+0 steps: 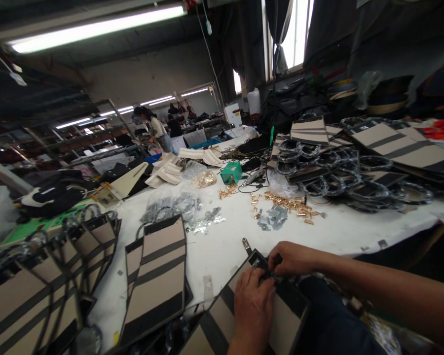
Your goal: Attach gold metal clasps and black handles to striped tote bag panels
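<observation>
A beige bag panel with black bands and a black border lies at the table's front edge. Across it rests my left hand, fingers bent and pressed together against its black upper edge. At that same edge my right hand is closed in a pinch; a small dark bit shows at its fingertips, too little to name. Between and beyond the fingers sits a small metal fitting on the border. A strap tab with a metal end sticks out past the panel's corner.
Similar panels lie to the left, with more stacked beyond. Gold-coloured fittings and grey metal plates are scattered ahead, near a green box. Handled pieces are piled at right. A person stands far back.
</observation>
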The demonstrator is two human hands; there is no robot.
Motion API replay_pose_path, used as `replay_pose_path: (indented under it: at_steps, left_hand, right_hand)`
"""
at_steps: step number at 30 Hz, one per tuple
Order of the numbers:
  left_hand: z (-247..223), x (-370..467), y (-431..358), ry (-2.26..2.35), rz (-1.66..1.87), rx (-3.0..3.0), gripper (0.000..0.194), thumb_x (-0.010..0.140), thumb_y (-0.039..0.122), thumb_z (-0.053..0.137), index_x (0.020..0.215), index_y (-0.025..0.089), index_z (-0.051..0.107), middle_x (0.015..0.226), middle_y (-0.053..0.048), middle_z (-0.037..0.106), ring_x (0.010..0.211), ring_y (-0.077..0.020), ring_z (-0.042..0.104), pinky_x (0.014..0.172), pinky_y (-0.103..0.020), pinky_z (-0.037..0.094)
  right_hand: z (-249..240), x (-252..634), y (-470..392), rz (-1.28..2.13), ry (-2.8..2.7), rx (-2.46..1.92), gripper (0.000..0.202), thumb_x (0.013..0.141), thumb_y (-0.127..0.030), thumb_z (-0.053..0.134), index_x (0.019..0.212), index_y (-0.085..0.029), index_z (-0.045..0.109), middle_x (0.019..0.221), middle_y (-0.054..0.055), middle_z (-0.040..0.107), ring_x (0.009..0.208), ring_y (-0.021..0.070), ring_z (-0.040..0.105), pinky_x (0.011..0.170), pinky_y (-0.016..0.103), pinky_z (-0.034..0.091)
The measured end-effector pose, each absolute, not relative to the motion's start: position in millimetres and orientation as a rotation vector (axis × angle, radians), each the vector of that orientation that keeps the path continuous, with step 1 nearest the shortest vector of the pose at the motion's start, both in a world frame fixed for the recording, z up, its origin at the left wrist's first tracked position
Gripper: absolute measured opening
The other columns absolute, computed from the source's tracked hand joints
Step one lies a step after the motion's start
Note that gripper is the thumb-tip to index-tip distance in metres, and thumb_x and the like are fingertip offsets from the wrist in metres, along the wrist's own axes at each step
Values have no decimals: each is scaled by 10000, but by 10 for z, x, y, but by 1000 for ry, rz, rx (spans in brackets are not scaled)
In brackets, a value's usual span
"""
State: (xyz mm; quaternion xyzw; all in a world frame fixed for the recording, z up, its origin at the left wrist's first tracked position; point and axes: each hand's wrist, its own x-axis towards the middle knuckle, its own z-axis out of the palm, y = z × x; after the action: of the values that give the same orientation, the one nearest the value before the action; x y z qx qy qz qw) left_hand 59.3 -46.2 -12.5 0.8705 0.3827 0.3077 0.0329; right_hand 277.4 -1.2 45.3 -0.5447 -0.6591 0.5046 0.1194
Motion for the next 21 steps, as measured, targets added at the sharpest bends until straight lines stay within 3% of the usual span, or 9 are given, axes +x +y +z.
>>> replay_pose_path:
  at_steps: [5, 8, 15, 21]
  left_hand:
    - [-68, 639, -448, 1196, 813, 2601, 264, 952, 243, 608, 1203, 196, 679, 1182, -110, 702, 1147, -286, 616, 1039, -488, 520]
    - [-97, 657, -402, 1224, 747, 2544, 290, 969, 280, 597, 1229, 171, 662, 1277, -130, 666, 1246, -301, 557, 1111, -496, 461]
    - [-74, 628, -391, 1196, 692, 2559, 308, 964, 328, 606, 1221, 178, 682, 1371, -117, 612, 1293, -315, 503, 1133, -493, 440]
    - [-61, 629, -388, 1201, 655, 2528, 364, 915, 366, 674, 1230, 182, 670, 1386, -114, 605, 1314, -338, 479, 1145, -521, 436]
  right_hand:
    - [538, 2839, -5, 1472, -1851, -1655, 330, 732, -199, 716, 1055, -170, 777, 699, -21, 685, 576, 100, 578, 544, 184, 445]
    - [521, 2872, 29, 1476, -1762, -1669, 268, 770, -223, 725, 1025, -150, 768, 688, -24, 681, 571, 96, 593, 550, 185, 461]
    - [538, 2855, -19, 1543, -1636, -1637, 153, 781, -200, 710, 908, -129, 755, 655, -22, 677, 570, 103, 618, 546, 183, 493]
    - [560, 2703, -27, 1539, -1844, -1621, 146, 789, -200, 678, 903, -179, 767, 615, -30, 680, 584, 120, 652, 525, 181, 464]
